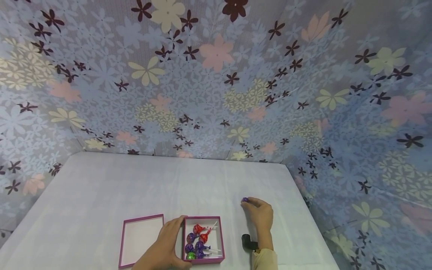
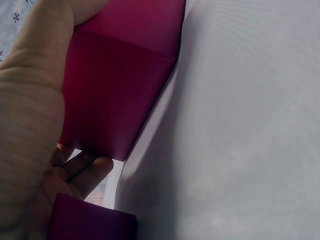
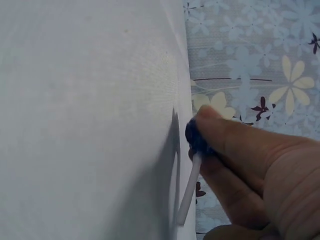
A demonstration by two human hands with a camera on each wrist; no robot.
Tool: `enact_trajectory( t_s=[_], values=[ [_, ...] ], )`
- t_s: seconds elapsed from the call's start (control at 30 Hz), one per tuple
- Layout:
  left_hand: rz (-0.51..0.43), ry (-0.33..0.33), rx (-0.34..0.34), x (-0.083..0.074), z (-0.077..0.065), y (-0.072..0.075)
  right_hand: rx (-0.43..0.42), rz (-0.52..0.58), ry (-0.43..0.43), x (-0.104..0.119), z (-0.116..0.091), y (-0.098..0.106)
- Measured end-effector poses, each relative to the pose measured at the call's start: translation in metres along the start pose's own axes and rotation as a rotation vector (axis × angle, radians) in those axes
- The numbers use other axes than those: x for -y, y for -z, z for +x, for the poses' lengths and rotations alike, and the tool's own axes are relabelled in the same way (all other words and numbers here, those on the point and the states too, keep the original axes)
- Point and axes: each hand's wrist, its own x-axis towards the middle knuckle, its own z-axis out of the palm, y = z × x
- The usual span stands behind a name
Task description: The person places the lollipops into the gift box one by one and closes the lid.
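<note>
An open square box with a magenta rim [image 1: 221,236] stands near the table's front. Inside it lie several wrapped lollipops: red ones [image 1: 198,229], purple ones [image 1: 191,237] and a green one [image 1: 191,256], some white sticks pointing right. My left hand [image 1: 165,240] grips this box at its left side, thumb at the front corner and fingers at the back; the left wrist view shows its magenta wall [image 2: 115,95] between them. Off to the right, my right hand [image 1: 262,216] pinches a purple-blue lollipop [image 3: 197,142] by its head, just over the table, its white stick [image 3: 189,192] hanging down.
A shallow magenta-edged lid [image 1: 141,234] lies inside-up to the left of the box, partly behind my left forearm. White cloth covers the table [image 1: 152,183]. Flower-patterned curtains [image 1: 209,93] hang behind it and along the right side. A black wrist camera [image 1: 249,242] sits at my right wrist.
</note>
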Motion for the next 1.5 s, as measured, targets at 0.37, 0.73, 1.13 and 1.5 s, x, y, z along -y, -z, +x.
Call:
enact_trajectory(
  t_s=[0.37,0.73,1.13,1.5],
  values=[
    [-0.009,0.002,0.000,0.000,-0.002,0.001,0.035,-0.043,0.002,0.015,-0.013,-0.002],
    [-0.003,0.038,-0.031,-0.002,-0.004,0.005,0.040,-0.058,0.138,0.041,-0.033,-0.007],
    [0.005,0.039,-0.039,-0.003,-0.007,0.007,0.049,-0.066,0.292,0.070,-0.064,-0.001],
    [0.026,0.038,-0.016,-0.003,-0.006,0.001,0.056,-0.042,0.334,0.075,-0.082,0.002]
  ],
)
